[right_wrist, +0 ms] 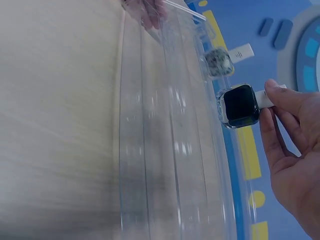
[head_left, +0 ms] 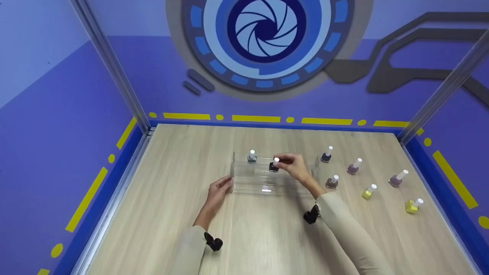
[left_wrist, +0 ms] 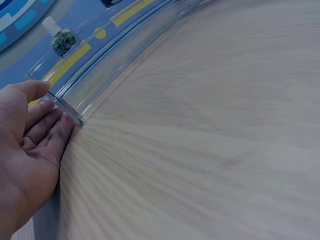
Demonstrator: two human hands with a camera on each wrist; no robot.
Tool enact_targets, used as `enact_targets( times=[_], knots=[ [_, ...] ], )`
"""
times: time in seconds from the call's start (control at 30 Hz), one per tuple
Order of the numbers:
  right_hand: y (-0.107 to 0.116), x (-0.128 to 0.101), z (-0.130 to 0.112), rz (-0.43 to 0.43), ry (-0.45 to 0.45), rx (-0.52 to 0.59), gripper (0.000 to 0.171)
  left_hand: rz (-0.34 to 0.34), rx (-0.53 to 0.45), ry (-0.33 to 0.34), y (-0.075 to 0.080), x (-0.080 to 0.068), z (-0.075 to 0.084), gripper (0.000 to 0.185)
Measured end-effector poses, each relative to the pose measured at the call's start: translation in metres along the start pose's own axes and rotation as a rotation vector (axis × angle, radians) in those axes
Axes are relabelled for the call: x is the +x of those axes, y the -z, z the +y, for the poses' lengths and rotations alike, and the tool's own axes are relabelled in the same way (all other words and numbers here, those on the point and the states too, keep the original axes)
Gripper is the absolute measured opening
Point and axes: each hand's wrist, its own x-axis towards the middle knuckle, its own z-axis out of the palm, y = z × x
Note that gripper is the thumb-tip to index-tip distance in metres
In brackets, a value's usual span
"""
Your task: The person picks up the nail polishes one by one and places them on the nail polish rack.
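A clear acrylic tiered rack (head_left: 248,187) stands on the table in the head view. My right hand (head_left: 294,167) pinches the white cap of a nail polish bottle (right_wrist: 241,106) with dark, nearly black polish, holding it upright at the rack's back upper tier. On that same tier, to the left, sits a bottle of speckled grey-green nail polish (left_wrist: 65,42). My left hand (head_left: 218,191) is at the rack's left end, its fingertips (left_wrist: 64,121) against the outside of the clear end panel (left_wrist: 67,109), with the thumb near the panel's upper edge.
Right of the rack stand several more white-capped bottles: a dark blue one (head_left: 326,157), a brownish one (head_left: 332,183), mauve ones (head_left: 352,169) and yellow ones (head_left: 412,206). Blue printed walls (head_left: 252,103) enclose the wooden table (head_left: 153,214) at the back and sides.
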Motion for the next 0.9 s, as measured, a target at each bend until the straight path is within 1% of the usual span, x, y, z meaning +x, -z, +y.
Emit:
enact_targets(
  times=[0.03,0.13,0.2,0.27,0.37,0.47,0.53,0.63,0.9],
  knots=[
    [-0.004,0.003,0.004,-0.005,0.006,0.005,0.030,0.003,-0.001,0.004,0.000,0.001,0.000,0.048],
    [-0.018,0.005,0.005,-0.020,0.029,0.018,0.029,0.010,0.008,0.014,0.000,0.001,-0.001,0.047],
    [-0.028,0.006,0.005,-0.033,0.053,0.009,0.027,0.011,0.009,0.022,0.001,0.000,-0.001,0.047],
    [-0.037,0.006,0.006,-0.041,0.066,0.003,0.026,0.004,0.013,0.017,0.002,0.000,-0.001,0.048],
    [-0.050,0.006,0.007,-0.039,0.073,-0.010,0.023,-0.025,-0.015,0.010,0.005,0.000,-0.001,0.050],
    [-0.061,0.007,0.006,-0.016,0.068,-0.037,0.021,-0.072,-0.071,0.003,0.009,0.000,-0.001,0.051],
    [-0.066,0.008,0.006,0.001,0.063,-0.055,0.020,-0.103,-0.097,-0.007,0.011,0.000,-0.002,0.053],
    [-0.072,0.010,0.007,0.014,0.061,-0.068,0.019,-0.126,-0.122,-0.010,0.014,0.001,-0.003,0.054],
    [-0.080,0.010,0.013,-0.027,0.077,-0.102,0.019,-0.145,-0.147,-0.001,0.017,0.001,-0.004,0.055]
  ],
)
